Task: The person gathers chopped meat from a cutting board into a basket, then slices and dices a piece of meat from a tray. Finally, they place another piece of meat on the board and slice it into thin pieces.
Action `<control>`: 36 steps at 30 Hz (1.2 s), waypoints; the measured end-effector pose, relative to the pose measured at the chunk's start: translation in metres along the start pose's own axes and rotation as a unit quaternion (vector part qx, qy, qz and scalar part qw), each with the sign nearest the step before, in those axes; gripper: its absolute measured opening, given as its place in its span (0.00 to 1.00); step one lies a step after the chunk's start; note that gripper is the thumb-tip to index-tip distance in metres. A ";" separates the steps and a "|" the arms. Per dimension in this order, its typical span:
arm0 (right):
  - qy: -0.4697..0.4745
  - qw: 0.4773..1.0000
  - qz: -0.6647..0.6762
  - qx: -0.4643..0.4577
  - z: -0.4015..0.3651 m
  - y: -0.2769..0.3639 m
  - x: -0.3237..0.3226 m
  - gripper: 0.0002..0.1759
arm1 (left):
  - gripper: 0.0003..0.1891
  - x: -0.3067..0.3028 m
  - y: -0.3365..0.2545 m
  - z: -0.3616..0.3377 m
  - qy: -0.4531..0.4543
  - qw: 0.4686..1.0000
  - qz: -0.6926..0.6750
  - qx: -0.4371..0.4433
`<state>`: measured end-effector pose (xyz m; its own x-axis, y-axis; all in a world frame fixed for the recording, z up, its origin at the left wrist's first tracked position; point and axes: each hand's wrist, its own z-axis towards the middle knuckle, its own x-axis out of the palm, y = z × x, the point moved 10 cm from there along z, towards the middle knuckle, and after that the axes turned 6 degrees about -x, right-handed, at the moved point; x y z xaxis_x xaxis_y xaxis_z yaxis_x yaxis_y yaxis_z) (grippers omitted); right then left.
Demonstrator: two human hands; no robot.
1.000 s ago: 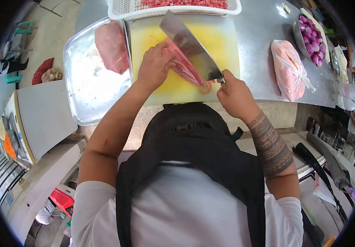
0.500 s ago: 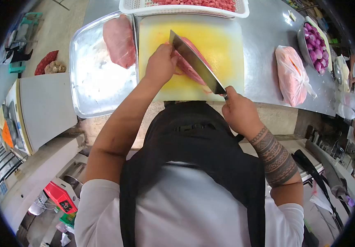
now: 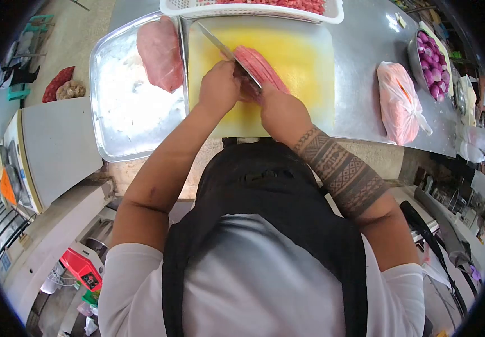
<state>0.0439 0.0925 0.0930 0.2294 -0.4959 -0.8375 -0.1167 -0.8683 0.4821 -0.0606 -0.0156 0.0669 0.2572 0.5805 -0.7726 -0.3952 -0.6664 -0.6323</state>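
A cutting board, white with a yellow middle, bears strips of pink meat. My right hand is closed around the handle end of a broad knife, whose blade points up and left beside the strips. My left hand is closed on the meat at the left side of the blade; its fingertips are partly hidden. On the metal tray left of the board lies a large piece of raw meat.
Beyond the board stands a white basket of diced meat. To the right are a clear bag with pinkish contents and a metal bowl of purple onions. A white-topped surface is at the left.
My right hand has moved left and up with the knife. The blade now reaches further left, and the meat strips show to its right. My left hand has stayed nearly in place.
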 end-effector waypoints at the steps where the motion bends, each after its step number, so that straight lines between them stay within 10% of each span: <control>1: -0.009 1.000 0.009 0.001 0.007 0.000 0.001 0.12 | 0.11 0.000 0.001 0.000 0.004 1.000 -0.011 -0.006; 11: 0.076 0.993 -0.032 0.084 -0.110 -0.046 0.005 0.15 | 0.12 0.006 0.002 -0.006 0.015 1.000 -0.008 -0.019; 36: 0.041 0.999 0.013 0.008 -0.012 -0.006 -0.015 0.18 | 0.10 0.002 0.001 0.002 0.056 0.998 0.030 -0.010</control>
<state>0.0525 0.1049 0.1061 0.3045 -0.5165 -0.8003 -0.1391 -0.8553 0.4991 -0.0625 -0.0141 0.0644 0.3313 0.4837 -0.8101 -0.3953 -0.7084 -0.5847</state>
